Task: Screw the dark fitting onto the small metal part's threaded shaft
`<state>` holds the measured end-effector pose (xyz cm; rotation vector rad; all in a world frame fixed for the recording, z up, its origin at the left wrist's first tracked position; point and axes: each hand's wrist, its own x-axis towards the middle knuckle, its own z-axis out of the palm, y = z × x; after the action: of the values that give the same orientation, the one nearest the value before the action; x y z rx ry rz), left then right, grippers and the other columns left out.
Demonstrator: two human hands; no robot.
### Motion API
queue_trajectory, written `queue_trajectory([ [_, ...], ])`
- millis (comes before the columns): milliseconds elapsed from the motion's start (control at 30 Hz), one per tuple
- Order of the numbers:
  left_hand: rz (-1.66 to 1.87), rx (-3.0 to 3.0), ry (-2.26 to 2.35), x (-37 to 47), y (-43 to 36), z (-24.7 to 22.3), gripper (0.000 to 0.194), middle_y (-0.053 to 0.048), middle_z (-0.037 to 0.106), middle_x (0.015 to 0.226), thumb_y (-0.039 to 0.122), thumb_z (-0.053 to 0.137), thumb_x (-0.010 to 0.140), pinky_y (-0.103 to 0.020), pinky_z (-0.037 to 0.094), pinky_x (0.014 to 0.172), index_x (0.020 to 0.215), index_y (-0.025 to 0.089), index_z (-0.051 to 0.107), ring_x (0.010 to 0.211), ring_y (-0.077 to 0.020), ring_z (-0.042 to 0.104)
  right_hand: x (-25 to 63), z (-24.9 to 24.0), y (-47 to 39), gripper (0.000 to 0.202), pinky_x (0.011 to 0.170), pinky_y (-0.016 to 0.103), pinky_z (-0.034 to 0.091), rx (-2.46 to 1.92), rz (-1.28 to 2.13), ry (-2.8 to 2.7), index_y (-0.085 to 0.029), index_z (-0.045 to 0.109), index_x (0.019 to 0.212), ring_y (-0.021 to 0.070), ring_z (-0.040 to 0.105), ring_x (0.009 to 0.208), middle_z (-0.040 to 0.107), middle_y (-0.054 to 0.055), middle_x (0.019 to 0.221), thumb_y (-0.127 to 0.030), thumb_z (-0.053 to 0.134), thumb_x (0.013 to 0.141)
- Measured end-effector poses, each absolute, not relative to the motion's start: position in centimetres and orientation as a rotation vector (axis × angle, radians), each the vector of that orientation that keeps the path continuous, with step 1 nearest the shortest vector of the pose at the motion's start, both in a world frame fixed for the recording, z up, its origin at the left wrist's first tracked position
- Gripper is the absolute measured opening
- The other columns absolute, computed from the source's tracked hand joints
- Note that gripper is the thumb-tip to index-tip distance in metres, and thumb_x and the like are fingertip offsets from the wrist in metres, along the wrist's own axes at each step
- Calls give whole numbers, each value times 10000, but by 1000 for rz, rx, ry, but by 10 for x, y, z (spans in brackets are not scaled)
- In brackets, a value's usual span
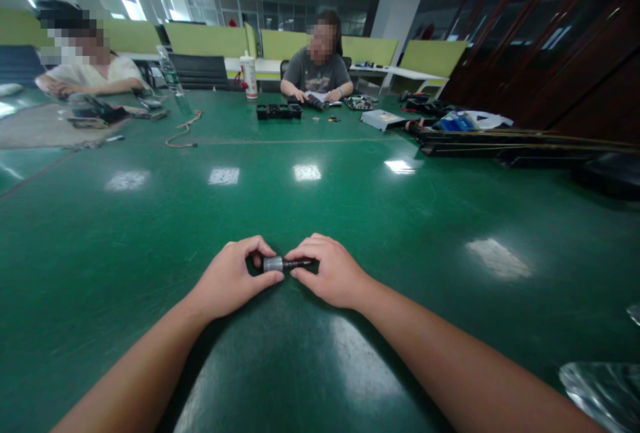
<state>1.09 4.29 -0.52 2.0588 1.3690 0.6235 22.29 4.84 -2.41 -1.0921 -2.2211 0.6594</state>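
Observation:
A small metal part [273, 264] with a silver cylinder at its left end and a thin dark ridged shaft at its right end lies level just over or on the green table [200, 220]. My left hand [240, 276] has its thumb and fingers closed round the silver cylinder. Around the dark shaft curve the thumb and fingers of my right hand [330, 270], close to the cylinder's edge. Both hands rest low over the table, their fingertips nearly meeting.
Two people sit across the table, one holding a dark object. A black frame [279, 111], a cord [184, 130], a bottle [170, 72] and a white cup [249, 76] stand or lie far off. Long black parts [465, 143] lie back right; clear plastic [603, 386] is near right.

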Motion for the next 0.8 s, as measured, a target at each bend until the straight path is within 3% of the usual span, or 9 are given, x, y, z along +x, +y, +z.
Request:
queue_trajectory([
  [400, 599, 2092, 1385, 9, 43, -7, 207, 0, 673, 803, 365, 721, 763, -298, 443, 701, 872, 202, 655, 760, -189, 607, 224, -27, 49, 221, 823, 334, 420, -1053, 652, -2251, -222, 727, 1011, 180, 594, 899, 732, 18, 964, -159, 721, 799],
  [800, 593, 2084, 1399, 10, 43, -7, 211, -4, 674, 799, 377, 711, 758, -295, 446, 693, 867, 203, 660, 753, -190, 608, 223, -25, 48, 141, 792, 325, 422, -1079, 665, -2202, -215, 730, 935, 173, 597, 850, 727, 16, 889, -184, 726, 798],
])
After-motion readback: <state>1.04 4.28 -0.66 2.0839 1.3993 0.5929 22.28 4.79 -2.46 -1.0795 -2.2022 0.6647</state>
